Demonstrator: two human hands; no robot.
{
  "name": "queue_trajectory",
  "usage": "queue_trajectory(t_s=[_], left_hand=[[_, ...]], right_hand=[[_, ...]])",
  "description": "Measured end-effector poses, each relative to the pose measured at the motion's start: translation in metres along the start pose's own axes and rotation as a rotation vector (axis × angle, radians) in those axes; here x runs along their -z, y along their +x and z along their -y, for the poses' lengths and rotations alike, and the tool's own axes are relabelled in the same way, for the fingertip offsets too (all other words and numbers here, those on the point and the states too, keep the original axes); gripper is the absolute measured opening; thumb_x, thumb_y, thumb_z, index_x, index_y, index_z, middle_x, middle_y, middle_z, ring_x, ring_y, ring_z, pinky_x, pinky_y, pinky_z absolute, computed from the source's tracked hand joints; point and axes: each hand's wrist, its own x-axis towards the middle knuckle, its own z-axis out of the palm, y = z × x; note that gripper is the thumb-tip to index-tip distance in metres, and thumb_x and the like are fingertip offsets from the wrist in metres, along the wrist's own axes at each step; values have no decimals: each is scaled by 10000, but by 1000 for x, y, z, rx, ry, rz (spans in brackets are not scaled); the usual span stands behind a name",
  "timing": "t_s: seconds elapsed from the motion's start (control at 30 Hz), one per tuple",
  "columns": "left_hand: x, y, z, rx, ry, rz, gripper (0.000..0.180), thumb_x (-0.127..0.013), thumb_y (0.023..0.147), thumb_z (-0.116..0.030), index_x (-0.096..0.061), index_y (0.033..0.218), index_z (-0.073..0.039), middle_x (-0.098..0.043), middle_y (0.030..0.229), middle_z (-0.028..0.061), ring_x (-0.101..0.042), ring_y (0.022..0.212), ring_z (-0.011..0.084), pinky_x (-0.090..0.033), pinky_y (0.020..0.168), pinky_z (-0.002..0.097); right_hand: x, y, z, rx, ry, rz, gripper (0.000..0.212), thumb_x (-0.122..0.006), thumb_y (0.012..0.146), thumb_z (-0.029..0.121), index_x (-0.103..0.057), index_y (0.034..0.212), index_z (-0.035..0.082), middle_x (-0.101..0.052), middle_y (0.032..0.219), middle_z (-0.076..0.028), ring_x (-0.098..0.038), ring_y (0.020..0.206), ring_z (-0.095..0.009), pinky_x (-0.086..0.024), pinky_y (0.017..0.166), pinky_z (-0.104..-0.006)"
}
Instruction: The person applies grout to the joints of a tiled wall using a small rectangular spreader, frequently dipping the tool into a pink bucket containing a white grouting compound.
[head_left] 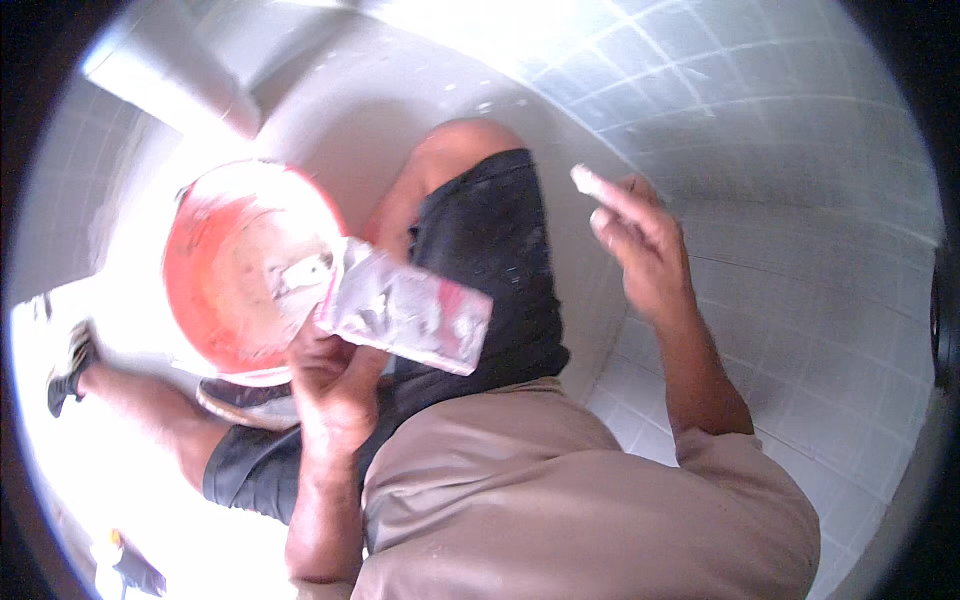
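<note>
My left hand (338, 400) grips a flat rectangular piece (410, 312) by its near left end, thumb along the lower edge. White paste smears cover its face, with pinkish-red patches showing through; I cannot tell its exact kind. Just beyond that hand stands an orange-red bucket (190, 290), coated inside with whitish paste. A pale lump (303, 272) lies in it beside the held piece. Up on the right, my right hand (645, 240) is raised before the tiled wall, holding nothing. Its index finger points out, whitened with paste at the tip, and the thumb is apart from it.
Light tiles cover the wall (800, 150) at the right. A thick white pipe (180, 75) is at the upper left. My bent knee (470, 140) rises between bucket and wall. A small bottle-like object (125, 565) stands at the lower left, partly lost in glare.
</note>
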Motion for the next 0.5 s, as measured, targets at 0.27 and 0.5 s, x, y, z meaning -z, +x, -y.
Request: queue_trajectory(t_s=[0.27,0.5], left_hand=[[-6,-12,-1,-216,94,-63,328,-612,896,84,-607,1219,27,-675,1103,59,-616,1002,120,-489,895,280],[-6,-11,-2,-276,272,-123,364,-565,846,133,-629,1191,35,-692,1083,90,-642,994,162,-488,906,292]], right_hand=[[-87,-24,65,378,23,205,417,-550,951,67,-558,1368,49,-485,966,-61,-425,909,-199,-348,871,-336],[-111,-14,72,386,274,198,413,-563,917,34,-606,1325,87,-495,948,-63,-428,876,-207,-349,831,-363]])
